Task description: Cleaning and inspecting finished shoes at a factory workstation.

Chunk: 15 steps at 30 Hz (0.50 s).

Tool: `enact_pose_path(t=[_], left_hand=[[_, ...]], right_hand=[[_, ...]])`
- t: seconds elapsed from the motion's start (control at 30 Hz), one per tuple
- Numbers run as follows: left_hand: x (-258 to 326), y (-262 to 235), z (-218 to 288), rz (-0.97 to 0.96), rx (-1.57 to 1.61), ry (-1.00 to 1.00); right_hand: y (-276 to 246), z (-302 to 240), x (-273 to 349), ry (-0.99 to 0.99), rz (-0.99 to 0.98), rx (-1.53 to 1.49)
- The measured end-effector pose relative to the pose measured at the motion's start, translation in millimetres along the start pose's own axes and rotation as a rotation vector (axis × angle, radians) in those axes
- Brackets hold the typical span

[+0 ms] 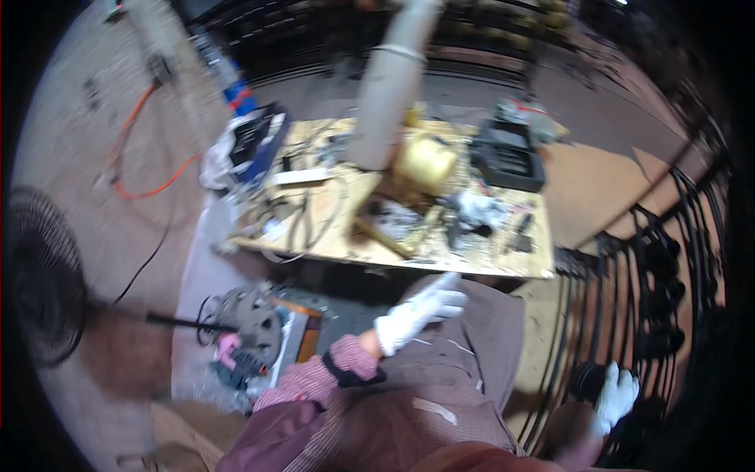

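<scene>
My left hand (421, 313), in a white glove, is raised over my lap just short of the workbench's front edge. Its fingers are stretched out and nothing is in them. My right hand (616, 397), also white-gloved, reaches out to the right beside a rack of black bars (605, 291). Its fingers look apart. A dark round part (586, 383) is right next to it; contact between them is unclear. Brown-grey cloth (495, 330) covers my lap.
Ahead is a wooden workbench (472, 263) with a pale upright tube (389, 102), a yellow spool (425, 164), a shallow box (389, 220) and a black case (507, 157). A black fan (43, 275) stands left. An orange cable (126, 130) crosses the floor.
</scene>
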<state>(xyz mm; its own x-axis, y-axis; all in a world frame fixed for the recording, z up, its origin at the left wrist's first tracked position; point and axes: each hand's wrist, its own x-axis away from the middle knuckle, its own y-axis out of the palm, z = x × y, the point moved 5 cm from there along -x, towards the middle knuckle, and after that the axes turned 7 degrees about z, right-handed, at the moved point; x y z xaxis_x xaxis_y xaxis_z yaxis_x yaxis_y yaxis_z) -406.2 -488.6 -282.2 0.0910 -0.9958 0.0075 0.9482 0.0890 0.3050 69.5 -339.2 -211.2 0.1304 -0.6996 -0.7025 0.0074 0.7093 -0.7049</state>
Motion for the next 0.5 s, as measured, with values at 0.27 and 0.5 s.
enact_pose_path(t=[0.27, 0.5], left_hand=[[24.2, 10.2, -26.3, 0.085, 0.229, -0.136], [27.0, -31.6, 16.5, 0.557, 0.706, 0.019]], right_hand=[[-61.5, -194.8, -29.9, 0.365, -0.583, -1.638], [-116.9, -353.8, -14.0, -0.984, -0.441, -1.401]])
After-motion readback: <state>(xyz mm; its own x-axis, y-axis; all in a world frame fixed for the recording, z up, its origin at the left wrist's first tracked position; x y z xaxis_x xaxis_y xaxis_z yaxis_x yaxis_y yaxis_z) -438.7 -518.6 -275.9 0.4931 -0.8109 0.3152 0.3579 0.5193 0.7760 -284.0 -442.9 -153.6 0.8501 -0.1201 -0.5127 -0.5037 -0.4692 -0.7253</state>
